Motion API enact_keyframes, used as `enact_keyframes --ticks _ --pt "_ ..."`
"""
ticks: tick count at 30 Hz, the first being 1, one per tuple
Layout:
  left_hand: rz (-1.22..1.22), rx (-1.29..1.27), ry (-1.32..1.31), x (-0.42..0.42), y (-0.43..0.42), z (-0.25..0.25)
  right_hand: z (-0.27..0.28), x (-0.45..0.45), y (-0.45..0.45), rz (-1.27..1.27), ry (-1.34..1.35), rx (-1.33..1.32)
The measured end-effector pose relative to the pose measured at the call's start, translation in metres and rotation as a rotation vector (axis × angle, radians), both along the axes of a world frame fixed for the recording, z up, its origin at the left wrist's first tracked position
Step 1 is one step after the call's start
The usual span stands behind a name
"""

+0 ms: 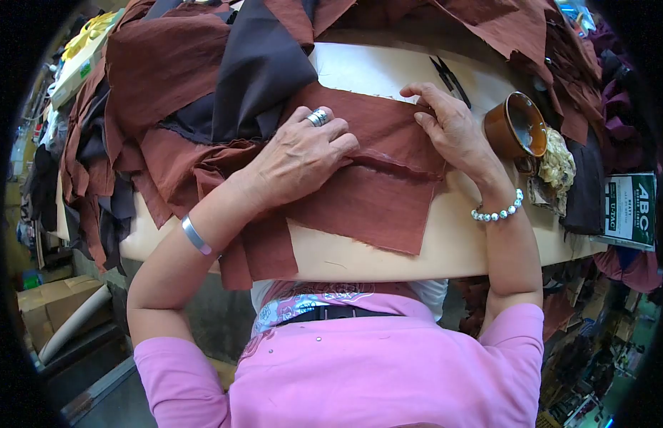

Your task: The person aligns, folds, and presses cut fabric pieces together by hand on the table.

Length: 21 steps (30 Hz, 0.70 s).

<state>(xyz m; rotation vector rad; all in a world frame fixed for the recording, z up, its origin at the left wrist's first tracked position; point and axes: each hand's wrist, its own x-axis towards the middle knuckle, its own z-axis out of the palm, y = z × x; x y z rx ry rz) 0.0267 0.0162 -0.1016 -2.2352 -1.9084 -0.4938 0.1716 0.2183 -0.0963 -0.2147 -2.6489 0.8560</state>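
Observation:
A reddish-brown piece of cloth (388,192) lies on the pale tabletop, with a seam or fold running across its middle and frayed edges. My left hand (303,153), wearing a ring, rests on its left part with curled fingers closed on the fabric. The fingertips are partly hidden under the hand. At the cloth's upper right edge is my right hand (451,128), thumb and forefinger apart, with nothing visible between them. Beyond it lie black thread snips (451,82). A brown cup (508,127) stands just right of my right hand.
Heaps of reddish-brown cloth (164,64) and dark cloth (263,71) cover the table's far and left sides. A crumpled yellowish bundle (558,167) sits beside the cup. At the right edge is a green and white ABC box (629,210). A cardboard box (60,307) is at lower left.

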Motion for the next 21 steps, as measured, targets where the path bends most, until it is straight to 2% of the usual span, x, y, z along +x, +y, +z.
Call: enact_keyframes --ticks 8,9,12,15,19,21 --pt "0.034 -0.046 0.081 -0.025 -0.018 0.006 0.001 0.0 0.0 -0.001 -0.028 0.036" --pt "0.042 -0.056 0.18 -0.022 -0.018 0.01 0.001 0.0 0.0 0.004 -0.022 0.033" --pt "-0.034 0.002 0.288 -0.027 -0.016 0.005 -0.002 0.0 0.001 0.018 -0.005 0.026" --pt "-0.009 -0.049 0.359 -0.032 -0.02 0.003 -0.001 -0.001 0.0 0.016 -0.013 0.015" --pt "0.046 -0.011 0.124 -0.033 -0.025 0.011 -0.002 -0.001 0.0 0.003 -0.013 0.011" --pt "0.056 -0.027 0.095 -0.035 -0.028 0.007 -0.002 -0.002 -0.001 -0.003 -0.025 0.007"
